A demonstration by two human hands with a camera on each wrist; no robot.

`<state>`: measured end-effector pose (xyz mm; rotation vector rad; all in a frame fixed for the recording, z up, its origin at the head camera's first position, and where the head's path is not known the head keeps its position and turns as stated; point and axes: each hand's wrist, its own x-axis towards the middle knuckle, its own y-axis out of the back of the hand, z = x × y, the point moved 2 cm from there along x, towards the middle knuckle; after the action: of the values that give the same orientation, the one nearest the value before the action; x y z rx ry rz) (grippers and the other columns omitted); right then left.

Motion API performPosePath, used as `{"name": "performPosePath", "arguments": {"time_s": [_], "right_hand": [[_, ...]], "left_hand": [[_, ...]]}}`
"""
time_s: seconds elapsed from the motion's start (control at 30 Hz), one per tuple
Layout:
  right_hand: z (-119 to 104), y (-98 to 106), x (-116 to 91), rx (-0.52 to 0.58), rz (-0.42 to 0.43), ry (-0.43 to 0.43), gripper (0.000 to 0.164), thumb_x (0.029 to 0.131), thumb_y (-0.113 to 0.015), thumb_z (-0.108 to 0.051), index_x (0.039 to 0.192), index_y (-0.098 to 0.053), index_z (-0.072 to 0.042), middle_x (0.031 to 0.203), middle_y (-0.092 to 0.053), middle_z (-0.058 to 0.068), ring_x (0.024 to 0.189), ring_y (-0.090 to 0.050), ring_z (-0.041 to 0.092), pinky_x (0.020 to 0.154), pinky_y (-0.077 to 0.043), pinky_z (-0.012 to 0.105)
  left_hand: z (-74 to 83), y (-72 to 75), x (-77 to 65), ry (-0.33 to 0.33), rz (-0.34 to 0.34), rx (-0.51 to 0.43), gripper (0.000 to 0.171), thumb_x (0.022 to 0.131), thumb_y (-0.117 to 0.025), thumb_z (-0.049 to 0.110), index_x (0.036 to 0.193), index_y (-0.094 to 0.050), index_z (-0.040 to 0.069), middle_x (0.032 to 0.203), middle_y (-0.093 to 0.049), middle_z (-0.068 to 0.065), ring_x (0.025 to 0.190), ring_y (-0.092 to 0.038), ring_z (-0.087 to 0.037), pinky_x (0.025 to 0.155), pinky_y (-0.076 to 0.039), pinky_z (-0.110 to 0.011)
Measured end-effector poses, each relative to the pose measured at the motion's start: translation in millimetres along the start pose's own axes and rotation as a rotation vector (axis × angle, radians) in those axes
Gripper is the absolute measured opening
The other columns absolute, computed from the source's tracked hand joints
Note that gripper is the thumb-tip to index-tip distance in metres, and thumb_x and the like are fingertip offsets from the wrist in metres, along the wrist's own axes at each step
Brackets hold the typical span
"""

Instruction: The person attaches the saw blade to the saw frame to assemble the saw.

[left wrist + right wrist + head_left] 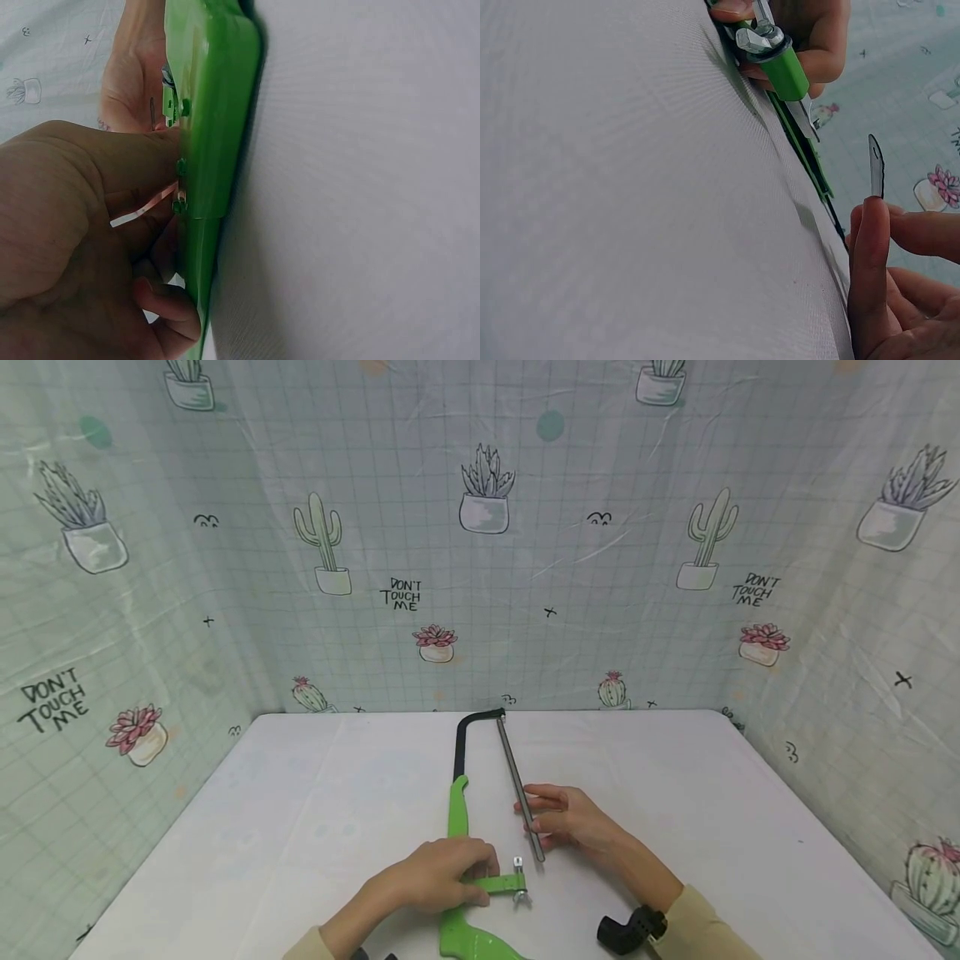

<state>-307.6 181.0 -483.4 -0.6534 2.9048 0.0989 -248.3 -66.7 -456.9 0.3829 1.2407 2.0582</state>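
A hacksaw with a green handle (476,942) and a black front frame (460,750) lies on the white table, pointing away from me. My left hand (442,872) grips its green frame near the short crosspiece (504,884), which carries a pin and a wing nut (521,899). The thin grey saw blade (511,753) meets the frame's far tip, while its near end stands free, angled right of the pin. Fingers of my right hand (573,818) pinch the blade near that free end. In the right wrist view, the blade's holed end (876,166) sticks up past the fingertips.
The white table (337,793) extends around the saw on both sides. A cactus-print sheet (570,560) hangs behind it and along both sides. A black wrist-worn device (632,930) sits at the right sleeve, close over the table.
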Motion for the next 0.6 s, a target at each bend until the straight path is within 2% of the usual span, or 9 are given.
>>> {"name": "performPosePath", "arguments": {"time_s": [0.3, 0.6], "right_hand": [[1.2, 0.9, -4.0, -0.014, -0.019, 0.055, 0.074, 0.091, -0.068, -0.004, 0.157, -0.034, 0.004, 0.147, -0.055, 0.027, 0.099, -0.072, 0.014, 0.071, -0.058, 0.024], [1.4, 1.5, -3.2, -0.013, -0.021, 0.051, 0.073, 0.092, -0.068, -0.004, 0.156, -0.034, 0.005, 0.147, -0.055, 0.027, 0.098, -0.071, 0.012, 0.073, -0.058, 0.024]], "left_hand": [[-2.6, -2.5, 1.2, -0.005, 0.002, -0.004, 0.021, 0.088, -0.08, 0.034, 0.106, -0.068, 0.031, 0.091, -0.059, 0.02, 0.082, -0.052, 0.002, 0.072, -0.045, -0.023], [-1.7, -2.3, 1.3, -0.002, 0.003, -0.004, 0.021, 0.088, -0.08, 0.034, 0.106, -0.068, 0.03, 0.091, -0.059, 0.019, 0.082, -0.052, 0.002, 0.073, -0.045, -0.023]]}}
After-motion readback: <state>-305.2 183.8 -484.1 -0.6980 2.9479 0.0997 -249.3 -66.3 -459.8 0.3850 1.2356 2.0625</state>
